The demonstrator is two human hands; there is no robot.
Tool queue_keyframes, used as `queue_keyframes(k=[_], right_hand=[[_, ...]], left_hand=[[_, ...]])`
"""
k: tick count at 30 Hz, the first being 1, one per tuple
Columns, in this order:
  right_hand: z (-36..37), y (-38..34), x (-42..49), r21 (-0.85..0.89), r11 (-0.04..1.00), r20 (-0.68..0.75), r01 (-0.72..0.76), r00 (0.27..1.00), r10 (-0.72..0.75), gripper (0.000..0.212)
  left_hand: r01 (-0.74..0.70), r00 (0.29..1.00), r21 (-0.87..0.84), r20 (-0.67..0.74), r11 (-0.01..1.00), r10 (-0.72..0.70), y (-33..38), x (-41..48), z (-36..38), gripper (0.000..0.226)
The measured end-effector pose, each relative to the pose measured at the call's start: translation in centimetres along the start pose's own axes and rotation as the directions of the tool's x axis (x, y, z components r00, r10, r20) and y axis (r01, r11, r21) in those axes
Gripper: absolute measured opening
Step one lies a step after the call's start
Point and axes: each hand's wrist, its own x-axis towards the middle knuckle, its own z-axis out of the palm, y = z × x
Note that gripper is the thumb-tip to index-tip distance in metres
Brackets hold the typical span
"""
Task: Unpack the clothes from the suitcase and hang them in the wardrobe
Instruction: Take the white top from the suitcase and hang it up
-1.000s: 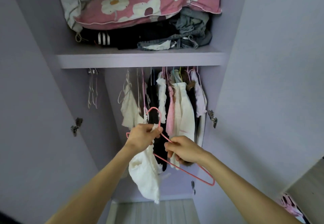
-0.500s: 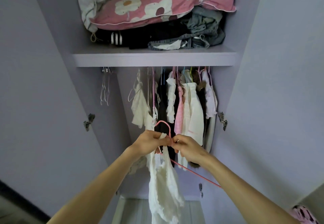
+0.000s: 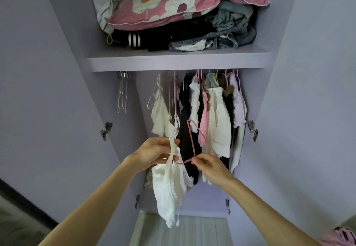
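While left fingers (image 3: 163,144) grip the down-hanging white top (image 3: 169,191), right fingers (image 3: 200,158) pinch the upright pink hanger (image 3: 191,137)

Both arms stretch forward side by side. Left hand (image 3: 156,154) grips the white garment (image 3: 169,193); right hand (image 3: 210,168) pinches the pink hanger (image 3: 192,145).

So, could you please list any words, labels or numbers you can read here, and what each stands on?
None can be read. The black garment on the shelf shows only white stripes, the pink pillow only flowers, and the white garment and pink hanger carry no visible label.
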Motion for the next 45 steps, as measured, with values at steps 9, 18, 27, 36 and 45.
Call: queue_keyframes(k=[9, 18, 27, 36, 45], right_hand=[[1.4, -1.2, 0.4, 0.015, 0.998, -0.012, 0.064, 0.998, -0.063, 0.025], [1.0, -1.4, 0.9, 0.303, 0.899, 0.289, -0.316, 0.929, 0.229, 0.016], [0.4, -1.3, 1.9, 0.385, 0.816, 0.341, -0.431, 0.888, 0.308, 0.021], [0.9, -2.8, 1.0, -0.192, 0.981, 0.248, -0.008, 0.967, 0.057, 0.023], [-1.4, -3.1, 1.7, -0.454, 0.885, -0.053, 0.101, 0.989, -0.140, 0.041]], left_hand=[[-0.054, 0.992, 0.318, -0.088, 0.946, 0.087, 0.5, 0.1, 0.2, 0.027], [-0.120, 0.984, 0.635, -0.023, 0.763, 0.174, 1.2, -0.8, -0.9, 0.025], [-0.212, 0.955, 0.764, 0.029, 0.609, 0.296, 1.3, -0.5, -1.0, 0.016], [-0.176, 0.896, 0.897, -0.025, 0.405, 0.443, 2.6, 1.1, -0.9, 0.027], [-0.051, 0.802, 0.883, -0.243, 0.467, 0.546, 5.8, 1.5, -6.6, 0.020]])
